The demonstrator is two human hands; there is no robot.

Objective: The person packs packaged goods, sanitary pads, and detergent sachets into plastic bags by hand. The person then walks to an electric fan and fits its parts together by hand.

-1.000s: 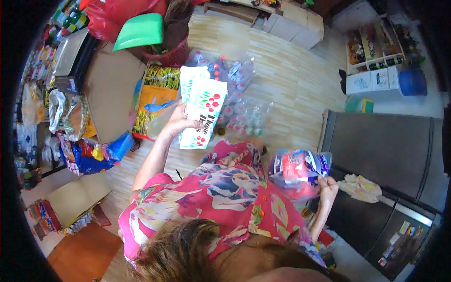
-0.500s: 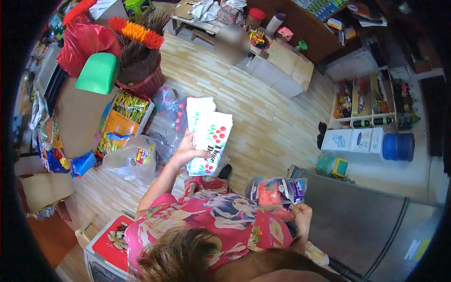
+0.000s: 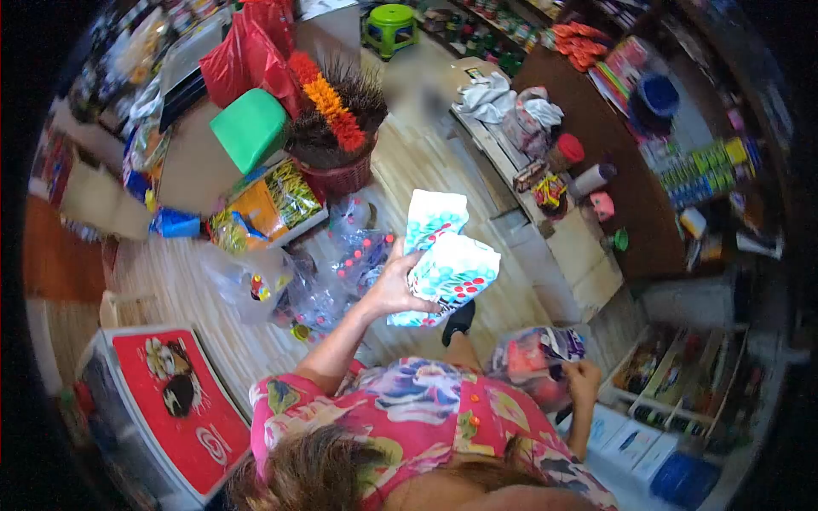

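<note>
My left hand (image 3: pixel 399 285) is wrapped round two white printed packets (image 3: pixel 456 268) with red and teal patterns and dark lettering. They are held out over the floor, one overlapping the other, and their contents cannot be seen. Low on the right, my right hand (image 3: pixel 582 379) is closed on the edge of a clear plastic bag (image 3: pixel 538 358). Reddish and purple packages show through that bag, which hangs beside my body.
A red-topped freezer (image 3: pixel 175 396) stands at the left. Clear bags of bottles (image 3: pixel 315 294) lie on the floor near a printed box (image 3: pixel 285 204) and a basket of brooms (image 3: pixel 336 175). A wooden bench (image 3: pixel 498 157) and a white water dispenser (image 3: pixel 626 439) are to the right.
The view has turned towards the right side of the room, bringing the freezer and bench further in. Both hands keep their hold; the white packets now tilt more.
</note>
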